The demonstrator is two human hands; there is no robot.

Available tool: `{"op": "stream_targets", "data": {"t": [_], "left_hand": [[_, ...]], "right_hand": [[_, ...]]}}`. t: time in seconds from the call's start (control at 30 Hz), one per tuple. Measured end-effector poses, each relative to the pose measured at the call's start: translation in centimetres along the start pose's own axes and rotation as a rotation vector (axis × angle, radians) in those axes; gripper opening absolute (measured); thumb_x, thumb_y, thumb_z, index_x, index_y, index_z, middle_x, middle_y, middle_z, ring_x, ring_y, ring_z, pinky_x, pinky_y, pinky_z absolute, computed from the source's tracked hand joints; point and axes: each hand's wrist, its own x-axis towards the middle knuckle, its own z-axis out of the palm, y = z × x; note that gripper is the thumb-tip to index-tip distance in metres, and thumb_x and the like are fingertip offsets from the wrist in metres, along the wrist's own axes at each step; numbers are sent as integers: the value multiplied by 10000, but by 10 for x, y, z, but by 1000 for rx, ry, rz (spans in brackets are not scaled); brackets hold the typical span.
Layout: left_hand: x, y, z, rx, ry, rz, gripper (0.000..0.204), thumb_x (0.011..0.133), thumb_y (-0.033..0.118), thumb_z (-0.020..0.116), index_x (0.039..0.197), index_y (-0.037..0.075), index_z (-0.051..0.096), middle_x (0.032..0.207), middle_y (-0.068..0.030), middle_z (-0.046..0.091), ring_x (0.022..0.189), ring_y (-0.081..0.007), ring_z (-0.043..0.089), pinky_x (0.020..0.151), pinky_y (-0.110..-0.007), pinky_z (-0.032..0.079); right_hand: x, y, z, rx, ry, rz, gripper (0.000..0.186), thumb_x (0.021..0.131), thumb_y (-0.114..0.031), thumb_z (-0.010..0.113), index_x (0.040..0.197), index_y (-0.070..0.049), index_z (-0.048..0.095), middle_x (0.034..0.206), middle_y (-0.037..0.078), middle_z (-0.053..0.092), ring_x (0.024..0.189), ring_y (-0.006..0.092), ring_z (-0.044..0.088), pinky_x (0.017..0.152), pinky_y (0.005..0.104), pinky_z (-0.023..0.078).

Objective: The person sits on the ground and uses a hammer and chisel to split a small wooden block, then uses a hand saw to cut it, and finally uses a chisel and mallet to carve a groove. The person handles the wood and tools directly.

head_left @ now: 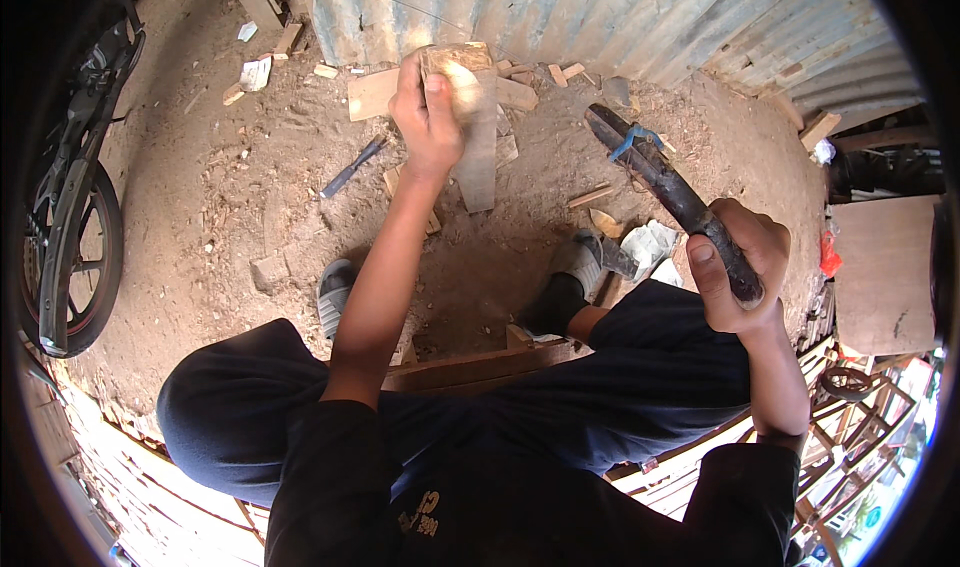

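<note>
My left hand [428, 127] is closed around a light wooden block [458, 59], thumb on its near face. Just below the block, a flat, tapering piece [480, 172] like a saw blade points toward me. I cannot tell whether the two are joined. My right hand [742, 267] grips the near end of a dark, worn stick-like tool [680, 197], raised and slanting away to the left. A blue strip [636, 141] is tied near its far end. On the dirt, left of my left forearm, lies a chisel-like tool [352, 167].
A pale board [372, 95] and wood scraps [570, 73] lie by the corrugated metal wall [560, 17]. A motorcycle [75, 197] stands at the left. Crumpled white paper [650, 243] lies near my foot. A wooden bar [470, 369] crosses before my lap; a brown panel [885, 277] is at right.
</note>
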Motion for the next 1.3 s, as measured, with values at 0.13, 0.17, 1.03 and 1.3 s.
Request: {"op": "stream_targets", "data": {"t": [0.13, 0.17, 1.03, 1.3], "left_hand": [[-1, 2, -1, 69, 44, -93, 517, 1016, 372, 289, 1052, -75, 546, 737, -67, 539, 682, -133, 476, 635, -290, 399], [0, 2, 1, 66, 60, -97, 525, 1023, 372, 271, 1023, -74, 548, 717, -74, 539, 663, -139, 477, 621, -301, 407], [-11, -38, -2, -383, 31, -611, 535, 982, 525, 386, 982, 32, 595, 834, -46, 562, 851, -151, 534, 844, -316, 432], [-19, -2, -10, -332, -321, -443, 420, 777, 340, 695, 1045, 32, 598, 1013, -72, 601, 992, -219, 554, 919, -347, 404]], "right_hand": [[-2, 6, 7, -9, -1, -153, 171, 771, -129, 699, 683, -47, 577, 538, 82, 491, 429, 243, 513, 406, 330, 379], [0, 6, 9, -15, 0, -191, 173, 764, -121, 704, 680, -46, 573, 544, 83, 491, 430, 247, 511, 404, 334, 379], [7, 8, 18, -122, -84, -329, 245, 725, -172, 745, 647, -53, 545, 558, 66, 483, 457, 253, 495, 417, 352, 399], [4, 15, 18, -108, -52, -340, 268, 744, -119, 704, 640, -18, 478, 541, 91, 411, 413, 256, 406, 399, 359, 310]]}}
